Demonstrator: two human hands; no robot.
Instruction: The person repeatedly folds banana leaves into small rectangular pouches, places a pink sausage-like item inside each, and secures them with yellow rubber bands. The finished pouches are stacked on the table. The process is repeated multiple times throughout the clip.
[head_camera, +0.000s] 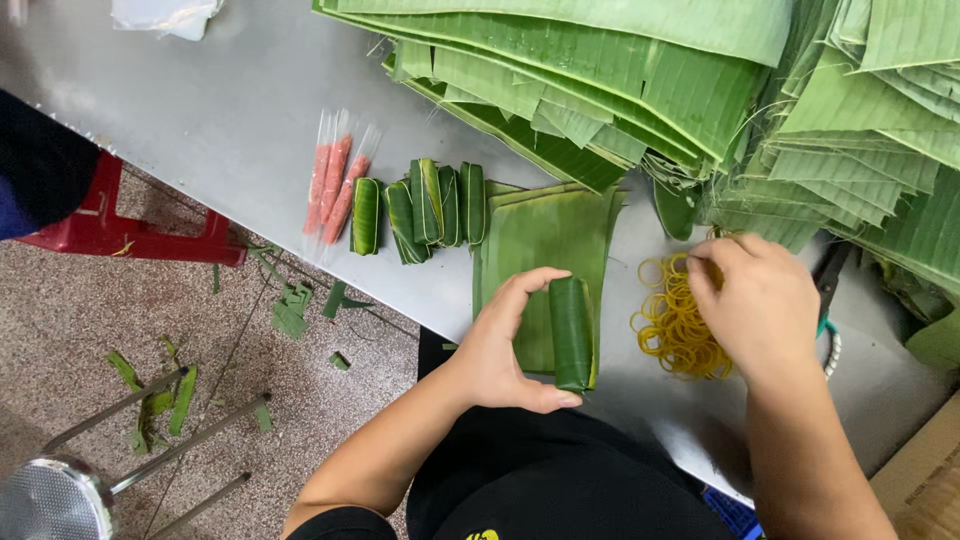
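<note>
Left hand (500, 345) around leaf roll (571, 333)

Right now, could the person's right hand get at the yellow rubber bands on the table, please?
Probably yes: the right hand already rests at the edge of the rubber bands, with nothing lying over them, while the left hand holds the leaf roll.

The table (240, 110) is smooth grey metal with a dull sheen. The leaf-wrapped roll (571, 333) in the left hand (500, 350) looks glossy and ribbed, as do the finished rolls (420, 212). The stacked banana leaves (620, 80) are matt, fibrous at their torn edges. The yellow rubber bands (672, 325) under the right hand (757, 300) look soft and matt; the pink sausages (335, 185) sit in clear shiny plastic
</note>
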